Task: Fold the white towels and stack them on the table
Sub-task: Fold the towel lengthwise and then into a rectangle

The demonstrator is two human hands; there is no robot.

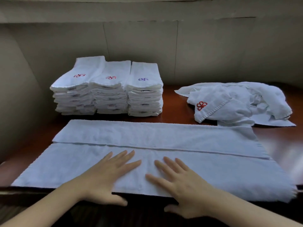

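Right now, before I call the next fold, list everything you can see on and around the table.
folded towel stacks: three, white, side by side at the back left of the table; the top towels carry red, red and blue emblems, from left to right
loose towel heap: one, white with a red emblem showing, crumpled at the back right
spread towel: one, white, laid flat across the front, its near part folded over lengthwise
table: one, dark reddish-brown, under everything
wall: one, beige panels, behind the table
left hand: one, flat with straight fingers on the spread towel, left of centre
right hand: one, flat with straight fingers on the spread towel, right of centre
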